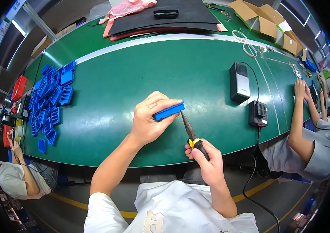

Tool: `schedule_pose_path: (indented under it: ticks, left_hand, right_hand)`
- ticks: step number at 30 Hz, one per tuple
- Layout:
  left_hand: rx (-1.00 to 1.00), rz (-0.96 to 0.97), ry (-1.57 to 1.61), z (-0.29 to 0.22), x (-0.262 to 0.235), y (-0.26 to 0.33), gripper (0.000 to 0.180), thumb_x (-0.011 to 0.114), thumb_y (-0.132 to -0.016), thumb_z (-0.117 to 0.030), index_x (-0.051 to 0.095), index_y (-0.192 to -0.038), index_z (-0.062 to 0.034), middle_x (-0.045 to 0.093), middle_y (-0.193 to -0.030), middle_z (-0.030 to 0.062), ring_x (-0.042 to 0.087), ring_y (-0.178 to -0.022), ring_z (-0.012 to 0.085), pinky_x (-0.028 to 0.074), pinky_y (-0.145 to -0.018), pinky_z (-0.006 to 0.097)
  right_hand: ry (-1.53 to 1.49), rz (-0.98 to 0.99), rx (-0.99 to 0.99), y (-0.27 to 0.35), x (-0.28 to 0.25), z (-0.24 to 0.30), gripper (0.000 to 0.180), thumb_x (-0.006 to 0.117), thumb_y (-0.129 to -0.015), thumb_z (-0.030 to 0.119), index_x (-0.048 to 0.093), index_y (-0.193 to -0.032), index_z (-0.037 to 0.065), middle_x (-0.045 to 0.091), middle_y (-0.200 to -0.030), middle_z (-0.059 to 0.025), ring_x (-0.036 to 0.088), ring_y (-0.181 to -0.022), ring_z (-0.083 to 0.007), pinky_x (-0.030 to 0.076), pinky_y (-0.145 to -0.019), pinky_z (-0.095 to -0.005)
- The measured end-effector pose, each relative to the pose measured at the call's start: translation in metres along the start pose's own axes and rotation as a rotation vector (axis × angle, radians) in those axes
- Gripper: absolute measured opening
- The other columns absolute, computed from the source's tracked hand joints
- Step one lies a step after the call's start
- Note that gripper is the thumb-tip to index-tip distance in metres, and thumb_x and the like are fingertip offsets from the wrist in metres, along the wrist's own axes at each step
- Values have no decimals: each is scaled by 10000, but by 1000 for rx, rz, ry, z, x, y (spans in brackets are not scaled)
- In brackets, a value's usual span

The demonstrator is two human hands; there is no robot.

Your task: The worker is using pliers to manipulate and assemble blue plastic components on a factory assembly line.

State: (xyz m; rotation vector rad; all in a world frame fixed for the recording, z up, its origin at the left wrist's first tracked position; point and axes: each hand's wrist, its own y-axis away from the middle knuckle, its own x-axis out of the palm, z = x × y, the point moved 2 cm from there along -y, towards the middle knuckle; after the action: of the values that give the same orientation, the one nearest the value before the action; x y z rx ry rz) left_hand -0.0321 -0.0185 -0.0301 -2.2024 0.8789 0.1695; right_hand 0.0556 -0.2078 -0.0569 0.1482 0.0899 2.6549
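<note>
Over the middle of the green table, my left hand [149, 119] grips a small blue plastic part [168, 111] between thumb and fingers, its long side tilted up to the right. My right hand [208, 158] is closed round the black-and-yellow handles of long-nose pliers [190, 132]. The pliers' dark jaws point up and left, and their tip meets the right end of the blue part. Whether the jaws pinch it or only touch it, I cannot tell. On the left of the table lies a heap of similar blue slotted parts [50, 97].
A grey-and-black box-shaped device [240, 82] and a smaller black one [258, 113] with a cable stand at right. Black sheets [165, 24] and an open carton [264, 19] lie at the back. People work at the left [21, 171] and right [308, 143].
</note>
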Motion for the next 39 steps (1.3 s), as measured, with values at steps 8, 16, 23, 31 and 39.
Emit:
schedule_pose_path:
  ticks: [8, 16, 23, 31, 39]
  left_hand:
    - [-38, -6, 13, -1, 1, 0, 274, 730, -681, 33, 702, -944, -42, 657, -789, 73, 594, -718, 193, 471, -633, 294]
    - [-183, -278, 43, 11, -13, 2, 287, 735, -710, 29, 678, -989, -11, 664, -826, 57, 609, -782, 147, 501, -688, 271]
    - [-197, -440, 12, 24, -65, 0, 247, 722, -762, 14, 688, -1006, 7, 640, -906, 37, 586, -811, 108, 479, -741, 234]
    - [-157, -90, 17, 2, -27, 6, 328, 725, -677, 67, 694, -994, -8, 624, -831, 66, 595, -758, 137, 470, -676, 240]
    - [-67, 32, 30, 3, -19, 8, 385, 688, -692, 99, 686, -1051, -40, 621, -867, 67, 648, -759, 157, 519, -661, 265]
  right_hand:
    - [-15, -18, -43, -2, 4, -4, 108, 544, -887, 54, 566, -844, -43, 532, -826, -59, 469, -695, -113, 385, -632, -246]
    - [10, 40, -52, -1, 3, -8, 81, 535, -874, 28, 551, -819, -29, 517, -819, -71, 483, -703, -139, 394, -641, -256]
    - [71, 107, -150, 13, -4, -3, 95, 533, -852, 5, 600, -873, -60, 603, -959, -131, 581, -794, -175, 470, -709, -282]
    - [28, 82, -88, 0, 15, 2, 124, 532, -864, 22, 590, -923, -69, 611, -1004, -141, 597, -845, -177, 476, -757, -283]
    - [47, 105, -103, -5, 21, 0, 175, 560, -875, 9, 595, -1021, -81, 611, -966, -106, 591, -770, -138, 479, -699, -253]
